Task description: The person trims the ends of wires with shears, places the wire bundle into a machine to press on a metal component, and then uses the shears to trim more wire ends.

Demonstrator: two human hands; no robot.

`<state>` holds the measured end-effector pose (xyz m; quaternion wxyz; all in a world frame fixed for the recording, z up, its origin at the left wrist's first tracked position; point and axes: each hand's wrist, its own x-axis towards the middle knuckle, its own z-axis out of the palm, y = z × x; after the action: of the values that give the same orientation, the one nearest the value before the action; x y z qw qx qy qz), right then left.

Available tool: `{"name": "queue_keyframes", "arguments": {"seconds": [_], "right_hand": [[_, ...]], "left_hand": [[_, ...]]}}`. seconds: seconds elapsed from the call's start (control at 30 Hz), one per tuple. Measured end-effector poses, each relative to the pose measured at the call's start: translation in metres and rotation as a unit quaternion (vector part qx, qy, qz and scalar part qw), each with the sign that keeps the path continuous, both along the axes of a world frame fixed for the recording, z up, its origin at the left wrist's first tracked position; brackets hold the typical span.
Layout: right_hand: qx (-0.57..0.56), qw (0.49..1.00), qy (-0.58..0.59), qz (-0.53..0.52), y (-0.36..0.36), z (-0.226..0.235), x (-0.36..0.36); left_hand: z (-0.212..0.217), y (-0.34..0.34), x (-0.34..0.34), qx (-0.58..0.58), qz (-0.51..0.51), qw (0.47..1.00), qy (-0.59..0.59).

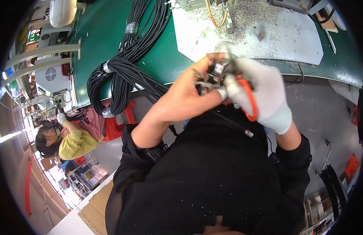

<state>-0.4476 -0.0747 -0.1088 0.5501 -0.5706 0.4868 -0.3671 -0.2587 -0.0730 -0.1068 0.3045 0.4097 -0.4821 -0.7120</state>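
Stretching across the far side, the green bench (162, 51) carries a thick coil of black cable (132, 68), which looks heavy and springy, best gripped at a taped band. Nearer the middle, over the edge of the white sheet (302, 43), it's all hands! The gloved right hand (261, 84) curls round an orange-handled tool (250, 100), wrist bent inward, its jaws too blurred to read. Opposite, the bare left hand (185, 88) angles up from the left, thumb and fingers cupping a cluster of small connectors (207, 83). That cluster sits between both hands, probably light, hard and a bit slippery; pinching it just behind the metal ends seems surest.
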Motion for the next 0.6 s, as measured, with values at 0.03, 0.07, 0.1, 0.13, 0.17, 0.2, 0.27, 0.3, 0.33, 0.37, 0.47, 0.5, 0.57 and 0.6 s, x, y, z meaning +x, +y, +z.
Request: {"name": "queue_keyframes", "arguments": {"seconds": [0.03,0.07,0.1,0.13,0.17,0.2,0.27,0.3,0.33,0.37,0.47,0.5,0.57,0.6], "right_hand": [[-0.01,0.999,-0.014,0.035,-0.001,-0.002,0.004],[-0.02,0.997,-0.028,0.071,-0.003,-0.003,0.007],[-0.02,0.997,-0.03,0.073,-0.004,-0.001,0.006],[-0.007,0.998,-0.015,0.056,-0.004,0.003,0.002],[0.007,0.999,-0.001,0.038,-0.005,0.009,-0.003],[0.021,0.999,0.014,0.02,-0.006,0.014,-0.006],[0.025,1.0,-0.001,0.008,-0.008,0.021,-0.008],[0.029,0.999,-0.016,-0.004,-0.008,0.024,-0.009],[0.033,0.999,-0.031,-0.017,-0.008,0.025,-0.009],[0.033,0.999,-0.03,-0.018,-0.01,0.024,-0.006],[-0.282,0.953,0.039,-0.106,-0.021,0.018,0.007],[-0.282,0.952,0.041,-0.109,-0.024,0.014,0.006],[-0.267,0.952,0.117,0.097,-0.032,0.006,0.001],[-0.255,0.934,0.152,0.2,-0.034,0.005,0.0]], "left_hand": [[0.0,0.0,0.002,0.0,0.002,1.0,-0.001],[0.0,-0.001,0.006,0.004,0.001,1.0,0.011],[0.0,-0.002,0.01,0.009,-0.001,1.0,0.024],[-0.001,-0.003,0.013,0.014,-0.003,0.999,0.036],[-0.003,-0.003,0.015,0.014,-0.001,0.999,0.036],[-0.005,-0.003,0.016,0.007,-0.005,0.998,0.063],[-0.009,-0.003,0.014,-0.005,-0.015,0.993,0.119],[-0.01,-0.002,0.013,-0.004,-0.015,0.993,0.12],[-0.011,0.0,0.012,-0.017,-0.019,0.996,0.084],[-0.011,0.002,0.011,-0.03,-0.023,0.998,0.047],[-0.001,-0.002,0.007,-0.113,-0.068,0.989,-0.062],[0.005,-0.006,0.005,-0.182,-0.104,0.968,-0.137],[0.005,-0.006,0.005,-0.25,-0.139,0.935,-0.21],[-0.005,-0.002,0.006,-0.193,-0.114,0.959,-0.173]]}}
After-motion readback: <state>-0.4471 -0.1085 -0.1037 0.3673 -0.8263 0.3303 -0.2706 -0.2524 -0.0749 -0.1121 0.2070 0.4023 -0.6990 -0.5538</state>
